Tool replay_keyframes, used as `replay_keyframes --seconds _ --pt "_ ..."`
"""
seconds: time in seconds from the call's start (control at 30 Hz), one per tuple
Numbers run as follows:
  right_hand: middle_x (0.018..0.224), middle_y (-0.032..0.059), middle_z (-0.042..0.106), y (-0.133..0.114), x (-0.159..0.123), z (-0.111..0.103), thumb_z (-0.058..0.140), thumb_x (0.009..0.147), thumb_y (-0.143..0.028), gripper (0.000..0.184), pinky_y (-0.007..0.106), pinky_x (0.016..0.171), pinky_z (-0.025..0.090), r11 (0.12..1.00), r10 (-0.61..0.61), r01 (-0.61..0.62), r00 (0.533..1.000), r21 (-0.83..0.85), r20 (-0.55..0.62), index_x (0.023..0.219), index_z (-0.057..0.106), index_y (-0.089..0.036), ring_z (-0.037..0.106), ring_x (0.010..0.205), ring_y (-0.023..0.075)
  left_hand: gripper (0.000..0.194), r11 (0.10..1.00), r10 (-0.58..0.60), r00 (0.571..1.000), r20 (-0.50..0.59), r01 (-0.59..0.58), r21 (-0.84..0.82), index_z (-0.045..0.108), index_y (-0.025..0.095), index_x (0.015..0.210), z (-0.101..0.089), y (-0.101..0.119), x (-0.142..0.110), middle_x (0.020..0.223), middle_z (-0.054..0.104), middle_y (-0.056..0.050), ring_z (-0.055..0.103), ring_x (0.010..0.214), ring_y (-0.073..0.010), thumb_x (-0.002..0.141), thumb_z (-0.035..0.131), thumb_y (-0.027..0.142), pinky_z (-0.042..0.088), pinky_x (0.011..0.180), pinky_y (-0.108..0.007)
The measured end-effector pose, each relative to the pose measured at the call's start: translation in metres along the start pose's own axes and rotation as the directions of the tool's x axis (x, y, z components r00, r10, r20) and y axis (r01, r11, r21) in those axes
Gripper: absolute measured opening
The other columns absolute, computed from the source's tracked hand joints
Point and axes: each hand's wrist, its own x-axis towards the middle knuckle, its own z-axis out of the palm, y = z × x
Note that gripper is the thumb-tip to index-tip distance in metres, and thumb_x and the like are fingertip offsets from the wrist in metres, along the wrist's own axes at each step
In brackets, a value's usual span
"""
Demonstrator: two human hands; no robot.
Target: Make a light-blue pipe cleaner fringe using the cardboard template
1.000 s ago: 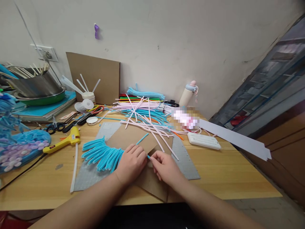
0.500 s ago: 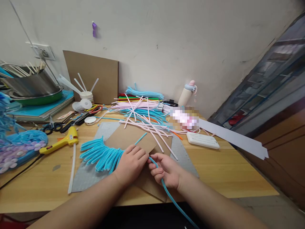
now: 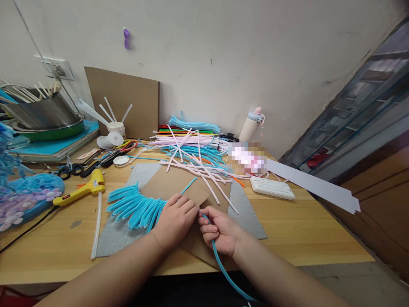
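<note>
A row of looped light-blue pipe cleaners (image 3: pixel 137 209) fans out at left over the grey cutting mat (image 3: pixel 110 245) and brown cardboard (image 3: pixel 161 179). At the row's right end my left hand (image 3: pixel 177 215) is closed over it; a straight blue tip sticks out beyond the knuckles. Right beside it, my right hand (image 3: pixel 222 232) pinches a long blue pipe cleaner (image 3: pixel 223 270) between thumb and forefinger. This strand curves down past the table's front edge. Where it meets the row is hidden by my fingers.
Loose pink pipe cleaners (image 3: pixel 204 175) lie across the cardboard's far side. A yellow glue gun (image 3: pixel 79 192) rests at left, near scissors (image 3: pixel 72 169). A white power strip (image 3: pixel 271 188) and bottle (image 3: pixel 251 125) stand at right; a steel pot (image 3: pixel 41 113) is far left.
My right hand has turned palm-up, and a long blue pipe cleaner now hangs from it over the table edge. The left hand stays on the row. The view has shifted slightly.
</note>
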Motion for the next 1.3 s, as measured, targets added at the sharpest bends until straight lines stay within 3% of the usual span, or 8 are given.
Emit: replay_keyframes --seconds 0.1,0.3,0.4,0.6,0.83,1.0,1.17,1.3 --pt "0.046 -0.0075 0.036 0.005 0.002 0.001 0.043 0.077 -0.020 0.017 0.016 0.035 0.012 0.796 -0.396 0.282 0.912 -0.536 -0.109 0.061 0.037 -0.017 0.020 0.034 0.0023 0.014 1.000 0.008 1.000 0.010 -0.008 0.016 0.052 0.019 0.072 0.000 0.000 0.000 0.070 0.055 0.001 0.047 0.073 -0.0154 0.085 0.049 0.020 0.032 0.075 -0.032" --pt "0.062 0.0007 0.050 0.007 -0.005 -0.001 0.052 0.072 -0.016 0.012 0.026 0.053 0.023 -0.434 -0.721 0.128 0.545 -0.892 0.428 0.062 0.044 -0.018 0.039 0.058 0.0109 0.016 0.999 0.037 0.999 0.025 -0.038 0.031 0.052 0.018 0.067 0.003 -0.002 -0.001 0.068 0.055 0.000 0.047 0.071 -0.0152 0.083 0.051 0.018 0.033 0.074 -0.032" --pt "0.057 -0.0001 0.049 0.004 -0.004 -0.003 0.048 0.076 -0.021 0.013 0.025 0.050 0.023 -0.306 -0.737 0.139 0.592 -0.942 0.327 0.063 0.044 -0.018 0.040 0.052 0.0098 0.015 1.000 0.001 0.999 0.033 -0.002 0.025 0.052 0.018 0.069 0.003 -0.003 -0.001 0.069 0.055 0.000 0.048 0.071 -0.0153 0.084 0.050 0.019 0.033 0.075 -0.032" --pt "0.049 -0.0057 0.044 -0.004 0.000 -0.005 0.042 0.076 -0.027 0.013 0.018 0.033 0.014 0.612 -0.440 0.245 0.895 -0.752 -0.066 0.066 0.043 -0.018 0.031 0.030 0.0043 0.007 1.000 0.012 0.998 0.060 -0.011 -0.019 0.056 0.021 0.080 0.001 -0.002 -0.001 0.077 0.059 0.001 0.050 0.078 -0.0163 0.084 0.051 0.021 0.033 0.079 -0.033" --pt "0.059 -0.0052 0.044 -0.016 -0.007 0.002 0.045 0.071 -0.019 0.010 0.012 0.033 0.009 0.897 -0.038 0.000 0.996 -0.441 -0.076 0.064 0.044 -0.013 0.025 0.035 -0.0007 0.010 0.999 -0.004 1.000 0.019 0.005 -0.051 0.058 0.021 0.085 0.004 0.001 -0.003 0.085 0.061 0.000 0.052 0.085 -0.0159 0.083 0.050 0.016 0.034 0.082 -0.033" --pt "0.052 -0.0064 0.040 -0.007 0.002 0.001 0.044 0.071 -0.021 0.013 0.017 0.037 0.010 0.711 -0.340 0.187 0.935 -0.678 -0.098 0.061 0.039 -0.017 0.021 0.037 0.0025 0.012 0.995 -0.023 0.999 0.040 0.027 -0.091 0.058 0.020 0.082 0.006 0.001 -0.002 0.081 0.060 -0.001 0.051 0.081 -0.0164 0.080 0.049 0.013 0.034 0.079 -0.034" --pt "0.056 -0.0028 0.044 0.005 0.004 -0.004 0.047 0.069 -0.013 0.014 0.023 0.053 0.024 -0.268 -0.720 0.244 0.593 -0.932 0.362 0.058 0.040 -0.018 0.037 0.056 0.0097 0.013 0.990 -0.053 0.996 0.069 0.062 -0.130 0.056 0.018 0.074 0.007 0.000 -0.001 0.075 0.058 -0.002 0.050 0.076 -0.0170 0.076 0.048 0.009 0.035 0.077 -0.034" --pt "0.066 0.0016 0.056 -0.004 -0.008 -0.004 0.048 0.077 -0.017 0.011 0.026 0.054 0.024 -0.582 -0.568 0.128 0.643 -0.803 0.514 0.066 0.050 -0.019 0.045 0.060 0.0130 0.010 0.991 -0.052 0.994 0.099 0.064 -0.120 0.056 0.018 0.073 0.007 -0.001 -0.001 0.076 0.057 -0.002 0.049 0.078 -0.0172 0.077 0.050 0.011 0.035 0.079 -0.034"
